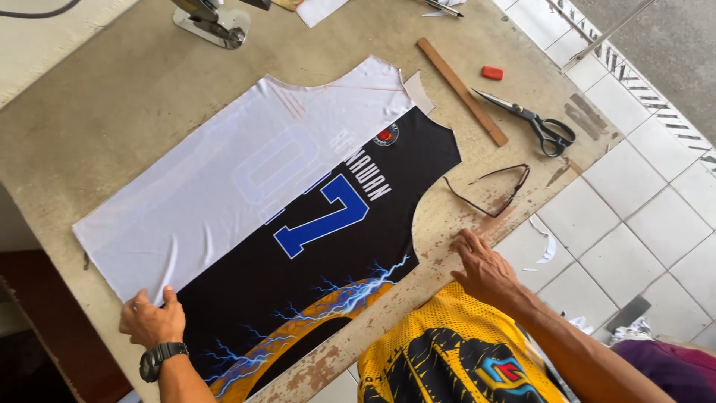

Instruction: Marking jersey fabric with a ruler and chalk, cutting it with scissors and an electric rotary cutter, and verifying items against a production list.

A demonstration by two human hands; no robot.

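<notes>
A sleeveless jersey panel lies flat on the worn table (112, 112). Its black printed layer (313, 254) carries a blue number, lightning and an orange arc. A white reversed layer (224, 172) is folded back over the upper half. My left hand (151, 321), with a black wristwatch, grips the fabric's lower-left edge where white meets black. My right hand (483, 266) rests flat on the bare table edge, just right of the black panel, fingers spread and holding nothing.
Black-handled scissors (533, 119), a wooden ruler (462, 91), a red chalk block (492, 72) and a thin black offcut strip (492, 190) lie at the table's right end. A cutting machine's base (212, 22) stands at the back. White tiled floor (634, 224) lies to the right.
</notes>
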